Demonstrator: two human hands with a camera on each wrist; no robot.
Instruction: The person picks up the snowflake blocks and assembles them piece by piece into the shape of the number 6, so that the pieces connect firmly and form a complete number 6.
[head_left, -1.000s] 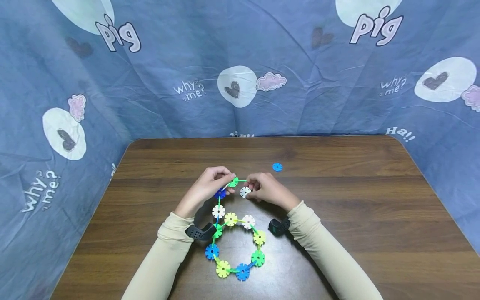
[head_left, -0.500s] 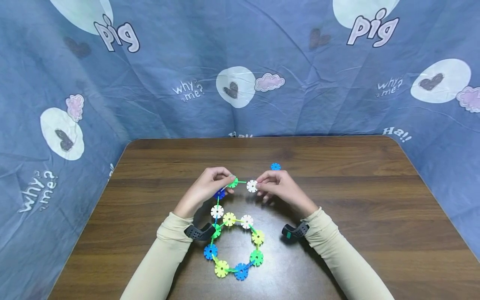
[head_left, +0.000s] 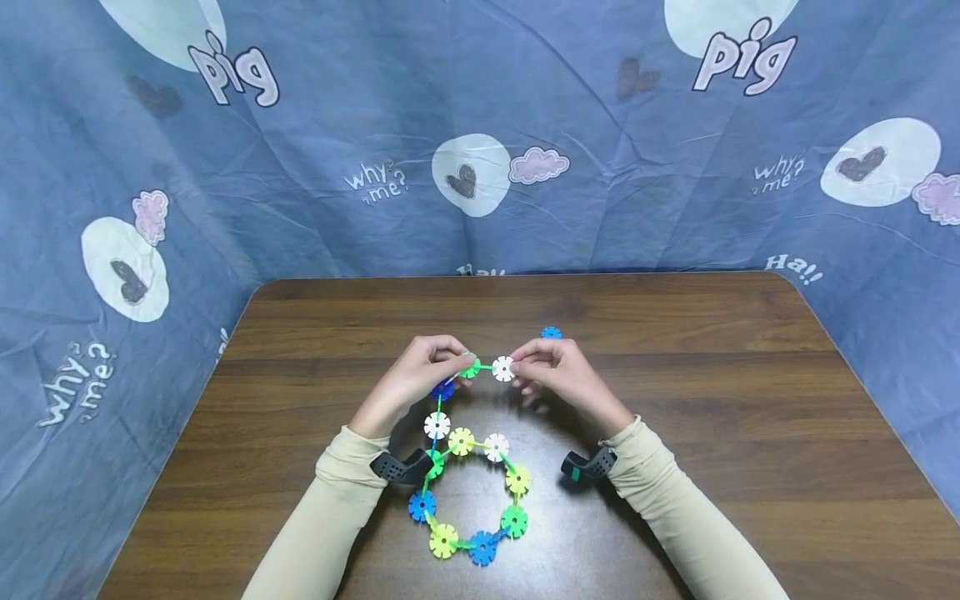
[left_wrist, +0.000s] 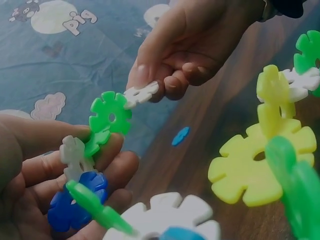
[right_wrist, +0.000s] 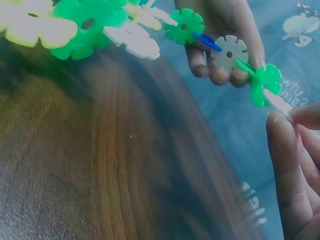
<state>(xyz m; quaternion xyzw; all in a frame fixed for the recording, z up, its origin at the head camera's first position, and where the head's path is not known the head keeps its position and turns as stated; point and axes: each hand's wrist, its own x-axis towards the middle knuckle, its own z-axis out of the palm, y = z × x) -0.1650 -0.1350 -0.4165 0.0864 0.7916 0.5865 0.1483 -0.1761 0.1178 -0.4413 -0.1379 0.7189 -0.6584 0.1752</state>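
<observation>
Slotted plastic snowflake discs are linked edge to edge into a chain. My left hand [head_left: 418, 372] pinches a green disc [left_wrist: 95, 143] near the chain's far end, with a white disc [left_wrist: 73, 156] and a dark blue disc [left_wrist: 75, 202] against its fingers. Beyond that sits another green disc [left_wrist: 111, 116], with the white end disc [left_wrist: 141, 94] meeting its edge. My right hand [head_left: 561, 373] pinches this white disc between thumb and forefinger. Nearer me the chain runs down into a closed ring, where a yellow disc [head_left: 461, 441] and a blue disc [head_left: 483, 547] show.
A loose blue disc [head_left: 551, 332] lies on the wooden table [head_left: 712, 375] behind my right hand, partly covered by it in the head view. A printed blue cloth [head_left: 315, 167] hangs behind the table. Both wrists carry black bands.
My right hand has moved right and turned the white disc, which now meets the green disc at the chain's end. The left hand has kept its grip almost in place.
</observation>
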